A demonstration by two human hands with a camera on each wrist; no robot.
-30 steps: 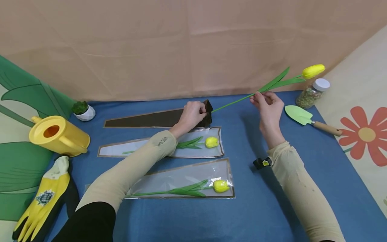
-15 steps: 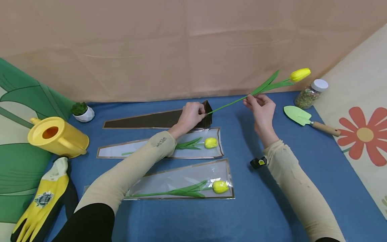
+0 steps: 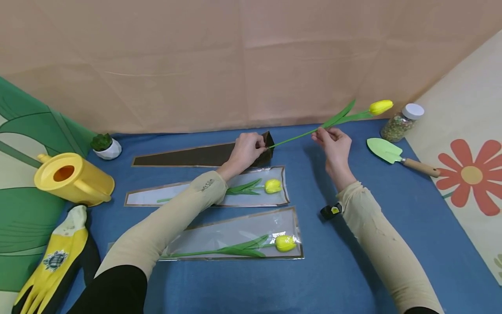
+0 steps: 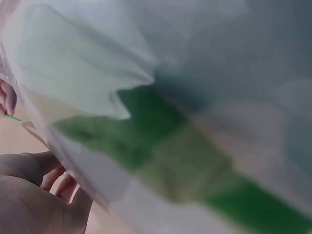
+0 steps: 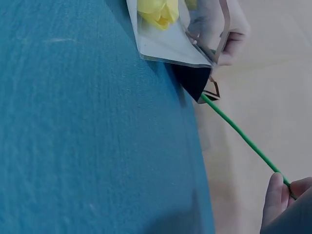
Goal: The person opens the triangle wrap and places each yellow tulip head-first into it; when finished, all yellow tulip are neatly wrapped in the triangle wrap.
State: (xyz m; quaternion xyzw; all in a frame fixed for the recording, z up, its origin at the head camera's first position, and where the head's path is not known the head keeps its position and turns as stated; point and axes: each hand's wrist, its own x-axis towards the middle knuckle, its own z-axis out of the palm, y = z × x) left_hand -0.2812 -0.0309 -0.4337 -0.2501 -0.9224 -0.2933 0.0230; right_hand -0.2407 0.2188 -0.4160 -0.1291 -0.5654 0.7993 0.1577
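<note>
My right hand [image 3: 335, 150] pinches the green stem of an artificial yellow tulip [image 3: 380, 107] just below its leaves. The bloom points up to the right, and the stem slants down left. Its lower end reaches the opened mouth of a dark, brown-edged flower sleeve [image 3: 184, 155] lying flat. At that mouth my left hand [image 3: 247, 150] grips the sleeve's edge with curled fingers. In the right wrist view the stem [image 5: 239, 130] enters the sleeve opening. The left wrist view is mostly filled by a blurred clear wrapper [image 4: 195, 63], with my left hand's fingers at the lower left.
Two clear sleeves, a middle one [image 3: 141, 197] and a front one [image 3: 231, 229], each hold a yellow tulip. A yellow watering can [image 3: 74, 179], potted succulent [image 3: 107, 147] and garden glove [image 3: 56, 261] lie left. A trowel [image 3: 386, 150] and lidded jar [image 3: 400, 124] stand right.
My right hand has moved left and slightly down with the tulip, bringing the stem further into the dark sleeve's mouth. My left hand stays at the sleeve's edge.
</note>
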